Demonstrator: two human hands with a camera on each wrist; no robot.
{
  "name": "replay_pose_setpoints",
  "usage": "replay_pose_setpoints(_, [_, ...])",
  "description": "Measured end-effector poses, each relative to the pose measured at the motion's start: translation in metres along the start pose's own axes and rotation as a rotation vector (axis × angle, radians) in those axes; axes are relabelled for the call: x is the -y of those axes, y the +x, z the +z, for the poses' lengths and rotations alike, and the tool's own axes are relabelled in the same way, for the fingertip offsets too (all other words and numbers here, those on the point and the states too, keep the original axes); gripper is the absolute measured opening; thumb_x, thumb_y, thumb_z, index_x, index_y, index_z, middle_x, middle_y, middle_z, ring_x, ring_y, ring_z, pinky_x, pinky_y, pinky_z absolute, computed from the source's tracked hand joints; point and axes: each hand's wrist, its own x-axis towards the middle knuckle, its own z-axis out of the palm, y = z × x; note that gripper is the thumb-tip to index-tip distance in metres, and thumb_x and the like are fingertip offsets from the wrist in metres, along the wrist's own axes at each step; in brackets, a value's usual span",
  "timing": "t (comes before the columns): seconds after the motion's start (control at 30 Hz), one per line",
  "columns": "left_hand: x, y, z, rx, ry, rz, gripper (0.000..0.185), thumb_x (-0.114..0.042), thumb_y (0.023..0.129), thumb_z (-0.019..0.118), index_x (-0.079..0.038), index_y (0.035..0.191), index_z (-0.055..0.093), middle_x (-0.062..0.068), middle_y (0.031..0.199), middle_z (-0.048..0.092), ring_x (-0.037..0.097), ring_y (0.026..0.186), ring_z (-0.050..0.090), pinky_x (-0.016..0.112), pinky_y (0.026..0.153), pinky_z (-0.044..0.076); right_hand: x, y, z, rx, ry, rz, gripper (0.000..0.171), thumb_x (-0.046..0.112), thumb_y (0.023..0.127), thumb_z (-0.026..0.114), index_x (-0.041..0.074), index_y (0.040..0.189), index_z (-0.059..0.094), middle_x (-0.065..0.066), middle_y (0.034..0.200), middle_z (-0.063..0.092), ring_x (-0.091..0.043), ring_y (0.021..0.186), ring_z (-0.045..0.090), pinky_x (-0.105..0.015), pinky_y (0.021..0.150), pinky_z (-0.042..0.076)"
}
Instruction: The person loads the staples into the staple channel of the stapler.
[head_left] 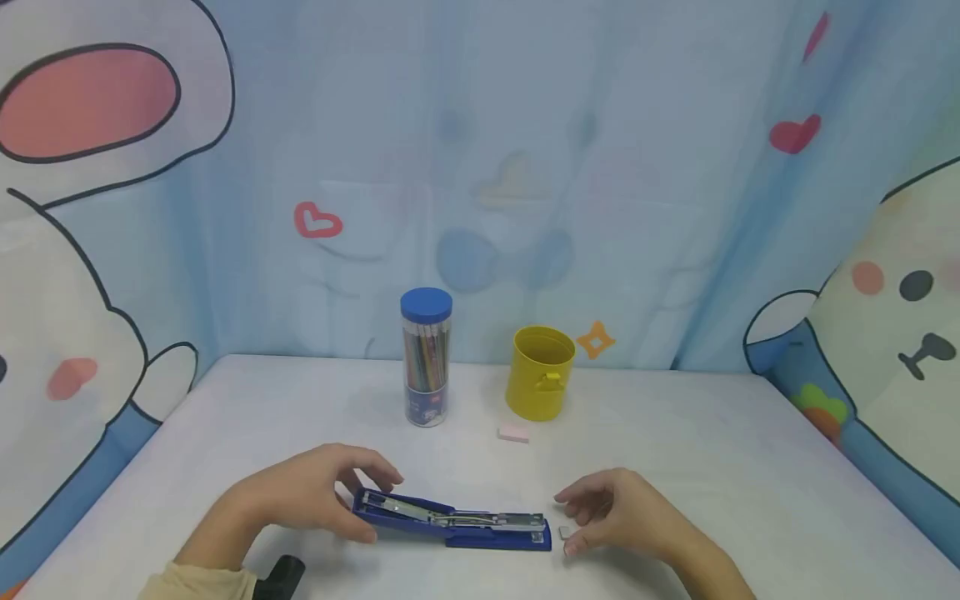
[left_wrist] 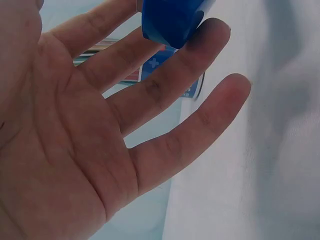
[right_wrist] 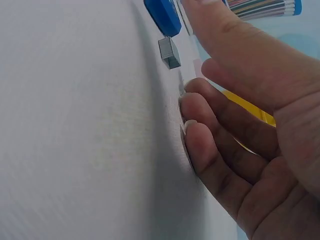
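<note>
A blue stapler (head_left: 457,518) lies opened out on the table, its metal channel facing up and its upper arm swung back to the left. My left hand (head_left: 330,492) is around the stapler's left end, thumb on the near side and fingers on the far side. In the left wrist view the fingers of that hand are spread and fairly straight beside the blue end (left_wrist: 172,22). Just off the stapler's right end lies a small block of staples (right_wrist: 169,52). My right hand (head_left: 626,517) is beside it, fingers loosely bent, thumb tip close to the block, nothing gripped.
Behind the stapler stand a clear tube of pencils (head_left: 426,358) with a blue lid and a yellow cup (head_left: 540,375). A pale pink eraser (head_left: 513,433) lies in front of the cup. A printed curtain (head_left: 637,208) hangs along the back of the white table (head_left: 675,433).
</note>
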Motion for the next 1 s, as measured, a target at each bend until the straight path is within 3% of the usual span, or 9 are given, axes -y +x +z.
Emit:
replay_pose_setpoints(0.33, [0.0048, -0.0037, -0.0009, 0.008, -0.030, 0.008, 0.049, -0.020, 0.077, 0.088, -0.018, 0.122, 0.069, -0.002, 0.118, 0.065, 0.023, 0.099, 0.062, 0.035, 0.081, 0.055, -0.0036, -0.0013, 0.0021, 0.040, 0.083, -0.043, 0.050, 0.030, 0.063, 0.096, 0.010, 0.105, 0.077, 0.002, 0.087, 0.069, -0.020, 0.079, 0.062, -0.026, 0.069, 0.053])
replay_pose_setpoints(0.5, [0.0065, -0.0003, -0.0014, 0.006, -0.044, 0.018, 0.047, -0.017, 0.077, 0.087, -0.016, 0.121, 0.070, -0.001, 0.118, 0.065, 0.023, 0.097, 0.063, 0.037, 0.080, 0.056, -0.0055, -0.0028, -0.0001, 0.032, 0.072, -0.015, 0.046, 0.031, 0.063, 0.096, 0.013, 0.101, 0.078, 0.003, 0.087, 0.070, -0.020, 0.080, 0.061, -0.026, 0.069, 0.053])
replay_pose_setpoints(1.0, [0.0066, -0.0001, 0.0000, -0.005, -0.034, 0.011, 0.037, -0.015, 0.079, 0.086, -0.022, 0.112, 0.072, -0.003, 0.112, 0.067, 0.023, 0.089, 0.062, 0.038, 0.077, 0.055, -0.0034, -0.0042, 0.0017, 0.025, 0.037, -0.047, 0.031, 0.031, 0.065, 0.095, 0.016, 0.089, 0.080, 0.005, 0.081, 0.069, -0.020, 0.076, 0.058, -0.026, 0.065, 0.050])
